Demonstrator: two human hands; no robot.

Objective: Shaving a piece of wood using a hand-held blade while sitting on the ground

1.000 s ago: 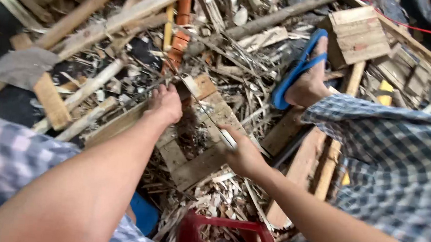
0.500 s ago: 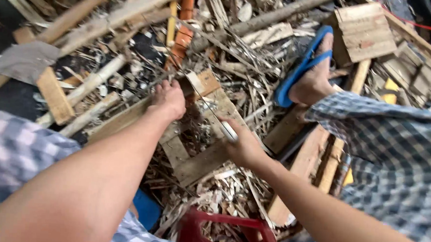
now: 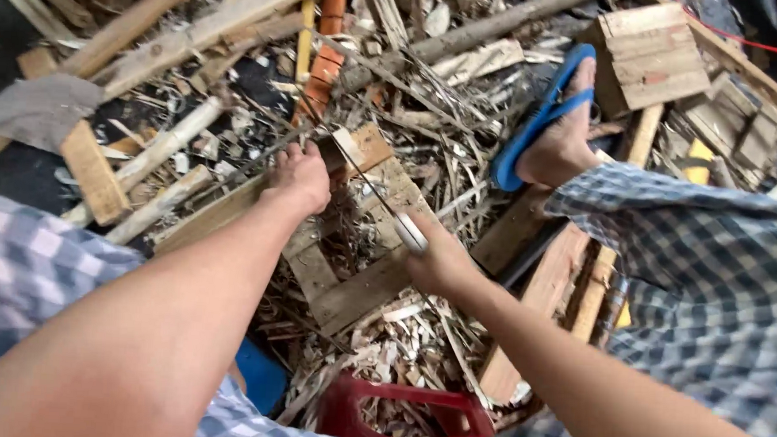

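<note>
My left hand (image 3: pixel 299 175) rests fingers-down on a thin stick and the top of a rough wooden frame (image 3: pixel 349 287) lying in a heap of scrap wood. My right hand (image 3: pixel 439 264) is shut on the pale handle of a long thin knife (image 3: pixel 374 188); its blade runs up and left across the frame toward my left hand. My right foot in a blue sandal (image 3: pixel 540 120) is propped on wood beyond the frame, under a checked trouser leg.
Planks, poles and splinters cover the ground all around. A wooden crate (image 3: pixel 650 55) stands at the upper right, a grey cloth (image 3: pixel 35 107) lies at the left, and a red plastic stool (image 3: pixel 396 418) sits at the bottom between my arms.
Both hands stay on the frame; my right hand with the knife has shifted slightly up and toward my left hand. The view has drifted a little.
</note>
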